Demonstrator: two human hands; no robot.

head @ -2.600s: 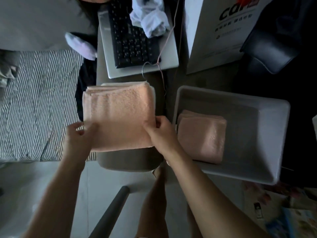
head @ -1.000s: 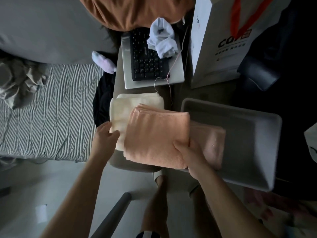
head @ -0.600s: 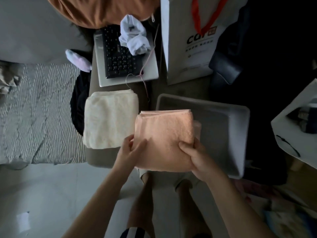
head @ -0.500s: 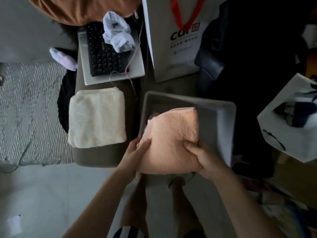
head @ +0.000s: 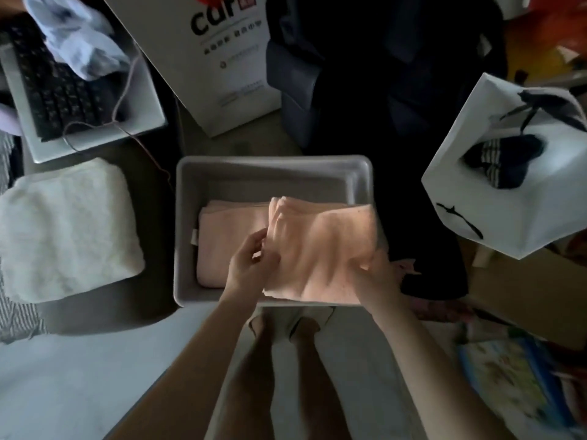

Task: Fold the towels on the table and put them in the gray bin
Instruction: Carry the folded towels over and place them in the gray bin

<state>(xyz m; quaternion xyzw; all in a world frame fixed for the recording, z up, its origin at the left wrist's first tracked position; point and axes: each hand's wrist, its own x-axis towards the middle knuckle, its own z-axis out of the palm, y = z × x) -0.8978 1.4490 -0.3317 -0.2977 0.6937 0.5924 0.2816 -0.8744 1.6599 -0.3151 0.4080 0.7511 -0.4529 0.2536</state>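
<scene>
White paper bag (head: 222, 58) at top: black letters "car" legible, red mark above, smaller print below too blurred to read. Gray bin (head: 254, 168) centre, long axis left to right. Folded peach towel (head: 320, 249) held over bin's right half, roughly square, folded edges stacked along its far side, surface rumpled, near edge overhanging bin's front rim. Left hand (head: 251, 265) pinching its left edge; right hand (head: 378, 271) gripping near right corner, fingers curled under. Second peach towel (head: 228, 239) flat in bin's left half. Cream folded towel (head: 66, 230) on table (head: 152, 242), left of bin. Laptop (head: 79, 100) top left.
</scene>
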